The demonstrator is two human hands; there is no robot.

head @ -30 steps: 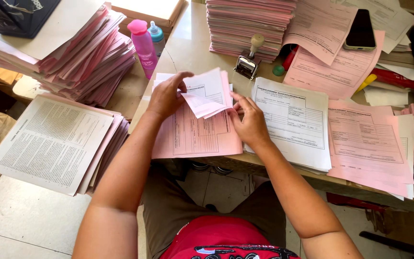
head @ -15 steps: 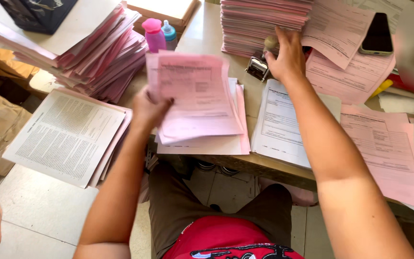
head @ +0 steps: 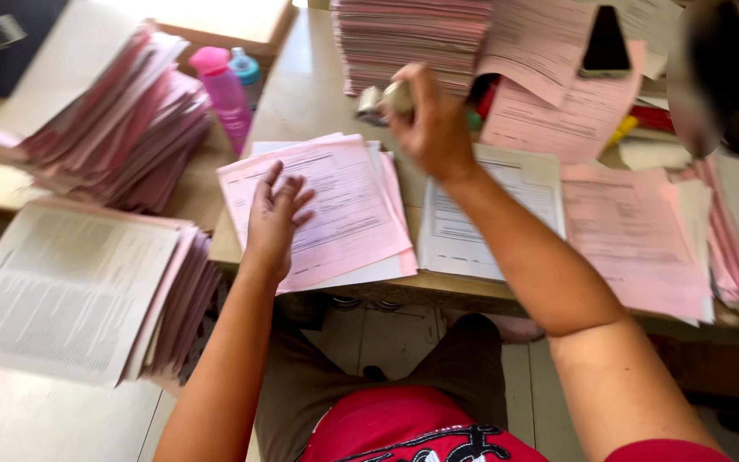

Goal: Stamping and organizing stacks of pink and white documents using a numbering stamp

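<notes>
The right hand point(head: 434, 128) was closed around a small stamp point(head: 387, 101), lifted above the table; the left hand point(head: 274, 221) lay flat and open, pinning the pink form point(head: 335, 201) below and left of that grip. Keeping the sheet pinned flat would suit a square press. A pink bottle point(head: 222, 92) stood further left, contents unseen.

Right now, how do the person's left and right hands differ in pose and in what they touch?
The left hand lies flat, fingers spread, on the pink form; the right hand is raised and closed around a small stamp. The left hand grips nothing; the right hand grips. Both are bare and over the desk.
</notes>
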